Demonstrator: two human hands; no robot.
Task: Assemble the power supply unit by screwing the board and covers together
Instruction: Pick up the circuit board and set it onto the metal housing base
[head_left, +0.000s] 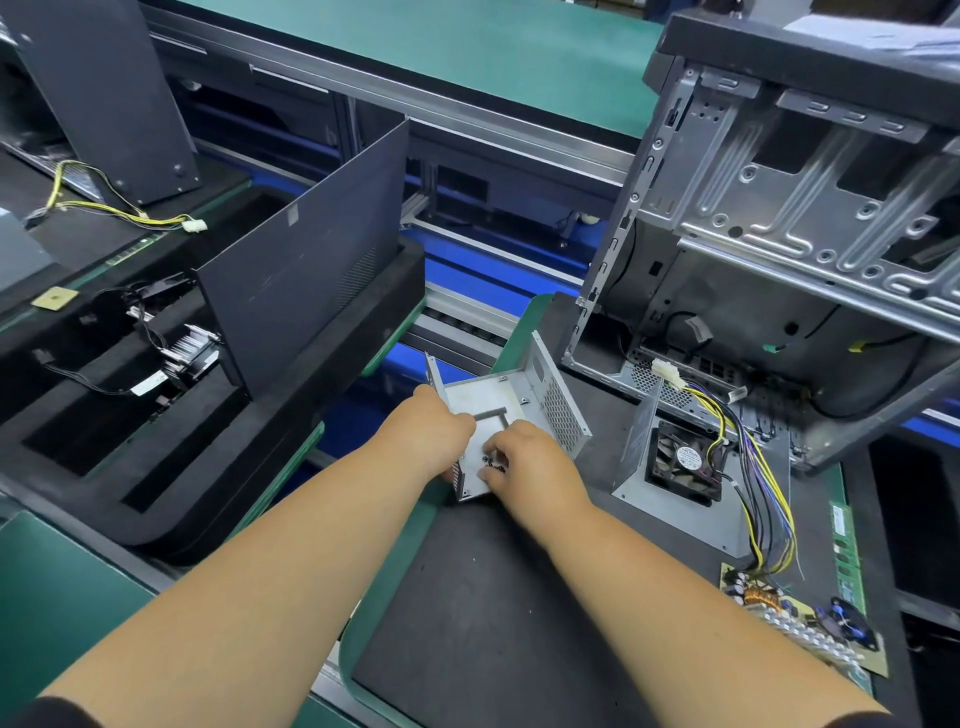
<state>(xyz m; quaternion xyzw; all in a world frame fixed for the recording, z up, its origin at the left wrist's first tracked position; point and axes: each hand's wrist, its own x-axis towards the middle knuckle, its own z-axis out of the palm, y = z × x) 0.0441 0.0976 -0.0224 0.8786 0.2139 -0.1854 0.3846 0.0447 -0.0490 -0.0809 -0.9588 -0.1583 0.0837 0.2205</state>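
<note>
- Up front in the head view, the left hand (434, 434) gripped the left wall of the metal cover (511, 410), fingers curled around its edge.
- My right hand (524, 460) reached inside, fingertips pinching at small dark screws (492, 464) on the cover's floor.
- That cover sat at the far edge of the dark mat (483, 597).
- Well right lay the fan cover (675, 467); nearer me, the board (800, 623).

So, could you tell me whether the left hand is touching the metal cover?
Touching: the head view shows the left hand gripping the near-left edge of the metal cover, fingers curled around it.
</note>
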